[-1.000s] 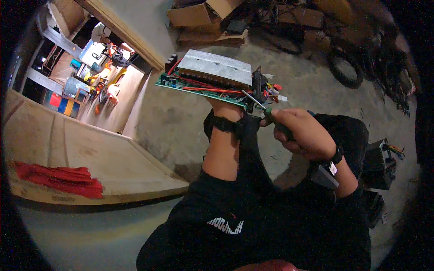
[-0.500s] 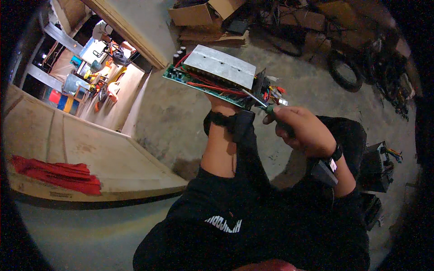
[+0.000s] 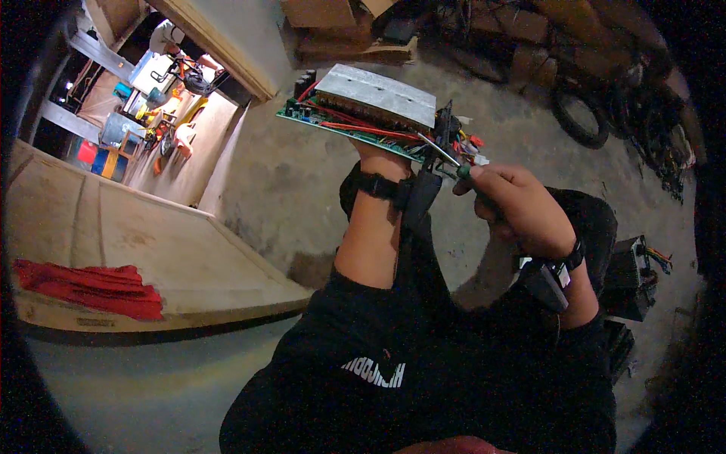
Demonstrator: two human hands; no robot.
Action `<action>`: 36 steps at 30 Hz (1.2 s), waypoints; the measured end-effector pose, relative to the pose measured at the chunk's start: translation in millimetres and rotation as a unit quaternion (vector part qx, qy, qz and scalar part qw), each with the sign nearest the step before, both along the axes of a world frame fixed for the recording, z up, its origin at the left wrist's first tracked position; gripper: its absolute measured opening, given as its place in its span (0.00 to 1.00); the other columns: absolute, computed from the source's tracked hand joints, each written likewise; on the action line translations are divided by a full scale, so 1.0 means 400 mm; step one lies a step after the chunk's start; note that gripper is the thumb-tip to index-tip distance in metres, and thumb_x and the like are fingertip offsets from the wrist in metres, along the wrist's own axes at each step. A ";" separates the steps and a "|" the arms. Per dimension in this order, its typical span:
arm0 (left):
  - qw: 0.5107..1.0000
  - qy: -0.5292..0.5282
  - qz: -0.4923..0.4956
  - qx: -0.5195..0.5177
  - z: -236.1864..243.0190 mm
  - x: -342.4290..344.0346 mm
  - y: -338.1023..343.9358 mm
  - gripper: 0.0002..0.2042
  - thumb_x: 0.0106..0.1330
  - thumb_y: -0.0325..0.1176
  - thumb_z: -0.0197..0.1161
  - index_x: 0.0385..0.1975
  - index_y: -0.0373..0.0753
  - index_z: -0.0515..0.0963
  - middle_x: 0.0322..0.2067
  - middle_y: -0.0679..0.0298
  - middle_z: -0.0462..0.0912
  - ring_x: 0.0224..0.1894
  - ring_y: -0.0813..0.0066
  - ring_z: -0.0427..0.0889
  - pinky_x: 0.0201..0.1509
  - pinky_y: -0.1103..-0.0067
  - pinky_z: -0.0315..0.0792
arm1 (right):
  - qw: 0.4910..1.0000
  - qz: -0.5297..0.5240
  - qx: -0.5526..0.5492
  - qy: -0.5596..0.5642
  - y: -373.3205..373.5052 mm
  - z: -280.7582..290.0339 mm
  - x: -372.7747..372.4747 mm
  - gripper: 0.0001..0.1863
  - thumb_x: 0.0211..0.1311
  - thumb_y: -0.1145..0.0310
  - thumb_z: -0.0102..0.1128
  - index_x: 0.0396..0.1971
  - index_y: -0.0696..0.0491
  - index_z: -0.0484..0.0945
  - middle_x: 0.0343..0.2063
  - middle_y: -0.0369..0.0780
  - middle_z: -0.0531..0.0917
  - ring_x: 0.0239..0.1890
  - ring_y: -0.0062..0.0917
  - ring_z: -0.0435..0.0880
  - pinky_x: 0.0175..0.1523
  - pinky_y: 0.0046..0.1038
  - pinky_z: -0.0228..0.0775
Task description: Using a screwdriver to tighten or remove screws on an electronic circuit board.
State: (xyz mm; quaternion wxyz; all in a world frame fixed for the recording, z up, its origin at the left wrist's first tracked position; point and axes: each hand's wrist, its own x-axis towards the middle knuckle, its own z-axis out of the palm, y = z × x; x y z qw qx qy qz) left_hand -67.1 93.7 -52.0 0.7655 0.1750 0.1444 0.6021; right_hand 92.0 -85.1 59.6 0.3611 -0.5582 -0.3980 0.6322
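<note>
My left hand (image 3: 378,159) holds up a green circuit board (image 3: 355,140) from below; its fingers are hidden under the board. A long silver heatsink (image 3: 376,95) sits on top, with red wires and small dark capacitors beside it. A dark plate (image 3: 445,125) stands at the board's right end, with coloured wires and connectors (image 3: 473,144) behind it. In my right hand (image 3: 525,208), closed round its green handle, is a screwdriver (image 3: 445,151). Its metal shaft points up and left, with the tip at the heatsink's lower right corner; whether it touches I cannot tell.
Cardboard boxes (image 3: 321,15) lie at the far edge, with tyres (image 3: 578,117) and tangled cables to the right. Dark metal units (image 3: 629,276) with wires stand right of my leg. A red cloth (image 3: 91,289) lies on a ledge at left. Beyond a doorway, a person (image 3: 166,38) is near a bicycle.
The board has risen slightly and shifted a little right, with my left hand under it. My right hand and the screwdriver have also moved slightly right.
</note>
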 end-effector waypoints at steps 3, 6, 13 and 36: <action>0.998 -0.043 0.031 -0.017 0.015 0.024 -0.004 0.30 0.63 0.66 0.41 0.53 0.47 0.69 0.51 0.61 0.72 0.52 0.57 0.71 0.55 0.58 0.69 | 1.000 -0.002 0.004 -0.012 0.001 -0.001 -0.003 0.19 0.68 0.54 0.46 0.37 0.54 0.79 0.16 0.28 0.67 0.14 0.09 0.59 0.18 0.16 0.47; 1.000 -0.018 0.026 0.002 0.013 0.026 -0.007 0.33 0.62 0.68 0.41 0.54 0.48 0.69 0.52 0.62 0.72 0.54 0.58 0.70 0.57 0.58 0.67 | 0.999 0.006 0.021 -0.038 0.005 -0.005 -0.009 0.19 0.68 0.54 0.46 0.37 0.55 0.78 0.16 0.28 0.68 0.14 0.10 0.59 0.18 0.16 0.48; 0.999 -0.051 -0.009 0.013 -0.012 0.013 0.010 0.34 0.61 0.69 0.41 0.55 0.48 0.68 0.53 0.63 0.71 0.55 0.58 0.70 0.58 0.58 0.66 | 0.995 -0.032 0.072 -0.068 0.029 -0.053 -0.017 0.19 0.68 0.55 0.46 0.35 0.56 0.78 0.15 0.27 0.65 0.15 0.10 0.58 0.19 0.18 0.46; 0.997 -0.018 0.009 0.073 -0.005 0.033 0.010 0.40 0.56 0.73 0.40 0.55 0.44 0.67 0.53 0.55 0.72 0.53 0.49 0.72 0.57 0.49 0.66 | 0.997 0.004 0.056 -0.054 0.037 -0.045 0.027 0.18 0.68 0.56 0.47 0.31 0.54 0.78 0.12 0.28 0.67 0.11 0.12 0.61 0.16 0.19 0.50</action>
